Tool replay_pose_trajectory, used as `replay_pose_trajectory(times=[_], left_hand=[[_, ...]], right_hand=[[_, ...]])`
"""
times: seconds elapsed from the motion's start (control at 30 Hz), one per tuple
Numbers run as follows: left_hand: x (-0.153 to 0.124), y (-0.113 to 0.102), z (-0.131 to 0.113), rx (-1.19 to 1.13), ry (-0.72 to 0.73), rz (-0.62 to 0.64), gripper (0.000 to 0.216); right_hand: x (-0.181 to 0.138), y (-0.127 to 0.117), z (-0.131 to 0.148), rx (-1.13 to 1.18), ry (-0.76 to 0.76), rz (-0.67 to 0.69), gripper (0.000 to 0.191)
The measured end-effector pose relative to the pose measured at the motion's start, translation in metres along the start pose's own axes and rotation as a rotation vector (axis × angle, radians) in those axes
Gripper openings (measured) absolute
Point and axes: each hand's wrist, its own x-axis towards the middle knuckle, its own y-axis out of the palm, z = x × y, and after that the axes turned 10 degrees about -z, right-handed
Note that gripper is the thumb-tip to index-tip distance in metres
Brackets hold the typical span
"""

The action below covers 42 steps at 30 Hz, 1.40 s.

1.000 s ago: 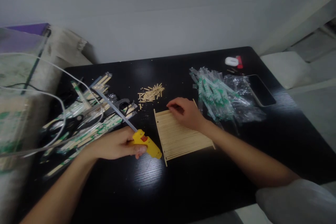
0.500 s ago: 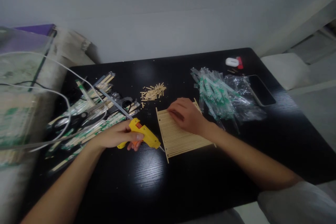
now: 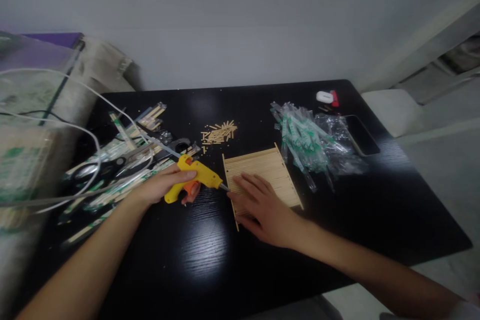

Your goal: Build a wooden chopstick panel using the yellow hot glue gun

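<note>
My left hand [image 3: 165,182] is wrapped round the handle of a yellow glue gun [image 3: 200,174] with an orange trigger. Its nozzle points right, at the left edge of a flat panel of thin wooden sticks [image 3: 273,170]. A glue stick [image 3: 165,147] juts from the gun's back end. Over the panel's lower left part lies my right hand [image 3: 264,207], fingers stretched out and apart. The panel rests on the black table [image 3: 240,275], with a crosswise stick along its left and right sides.
Behind the panel is a pile of short stick pieces [image 3: 221,132]. Empty-looking plastic wrappers [image 3: 303,132] and a phone [image 3: 360,135] lie to the right, a white earbud case [image 3: 324,97] farther back. Scissors [image 3: 119,162], wrapped chopsticks [image 3: 103,197] and a white cable [image 3: 98,145] crowd the left.
My right hand has moved from the panel's far edge toward its near left part, and its fingers have spread. The glue gun has risen along the panel's left edge, away from the near corner.
</note>
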Motion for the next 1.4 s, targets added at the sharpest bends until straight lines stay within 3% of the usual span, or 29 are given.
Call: replay_pose_trajectory(times=[0.27, 0.47, 0.6, 0.73, 0.9, 1.03, 1.27, 1.4], left_hand=[[0.001, -0.002, 0.002, 0.034, 0.010, -0.003, 0.045], [0.000, 0.003, -0.003, 0.030, 0.019, -0.032, 0.045], [0.002, 0.009, -0.006, 0.002, 0.019, -0.075, 0.043], [0.006, 0.019, -0.007, -0.101, 0.043, -0.231, 0.037], [0.009, 0.035, -0.007, -0.257, -0.035, -0.312, 0.040], [0.009, 0.042, -0.007, -0.306, -0.055, -0.306, 0.041], [0.011, 0.042, -0.003, -0.362, -0.054, -0.311, 0.043], [0.011, 0.040, -0.003, -0.397, -0.059, -0.307, 0.041]], right_hand=[[0.001, 0.007, 0.002, -0.095, -0.012, 0.027, 0.056], [0.000, -0.006, -0.007, -0.023, 0.028, 0.032, 0.065], [-0.010, -0.021, -0.023, 0.003, 0.277, -0.176, 0.052], [-0.022, -0.038, -0.036, 0.150, 0.563, -0.356, 0.045], [-0.021, -0.060, -0.040, 0.625, 0.887, -0.369, 0.043], [-0.015, -0.069, -0.043, 0.848, 1.069, -0.428, 0.040], [-0.012, -0.069, -0.045, 1.093, 1.256, -0.520, 0.042], [-0.006, -0.066, -0.034, 1.139, 1.180, -0.399, 0.044]])
